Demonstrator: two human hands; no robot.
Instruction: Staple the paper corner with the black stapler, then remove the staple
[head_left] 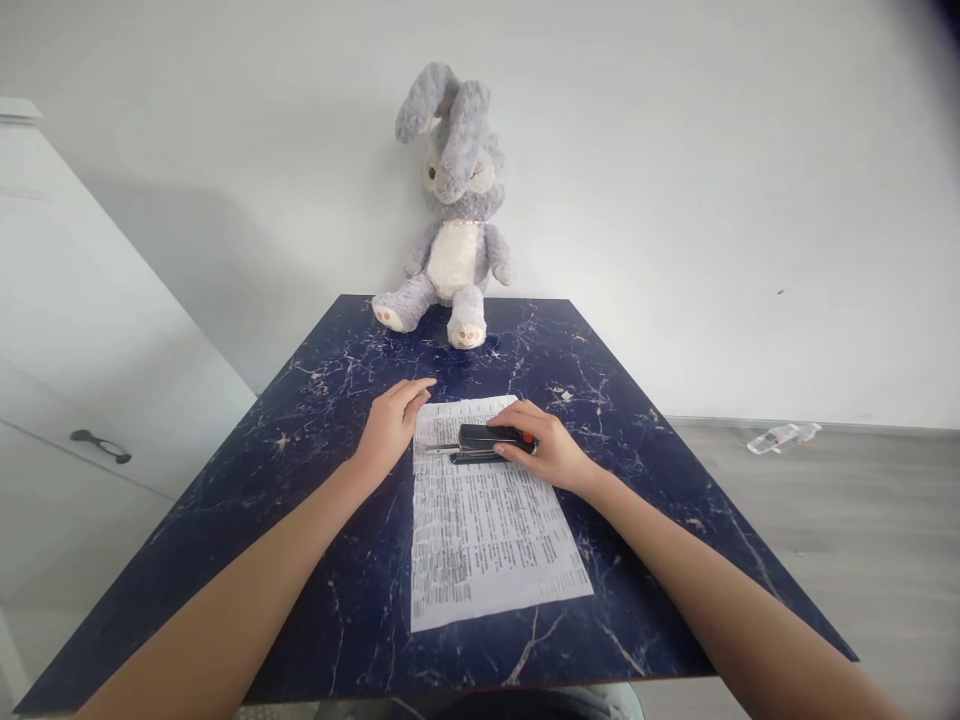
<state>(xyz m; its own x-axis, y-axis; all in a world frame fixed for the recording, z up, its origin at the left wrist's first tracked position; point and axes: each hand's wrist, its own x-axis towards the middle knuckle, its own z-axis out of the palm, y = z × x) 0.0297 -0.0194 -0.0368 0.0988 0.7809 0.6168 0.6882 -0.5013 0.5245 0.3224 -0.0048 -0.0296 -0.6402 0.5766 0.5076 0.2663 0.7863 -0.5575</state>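
A printed paper sheet lies on the dark blue marbled table. A black stapler lies across the sheet's upper part, with its metal end pointing left. My right hand is wrapped round the stapler's right end. My left hand rests flat on the table at the sheet's top left corner, fingers stretched out and touching the paper's edge.
A grey and white plush rabbit sits at the table's far edge against the white wall. A white cabinet with a dark handle stands at the left. A clear plastic bottle lies on the grey floor at the right.
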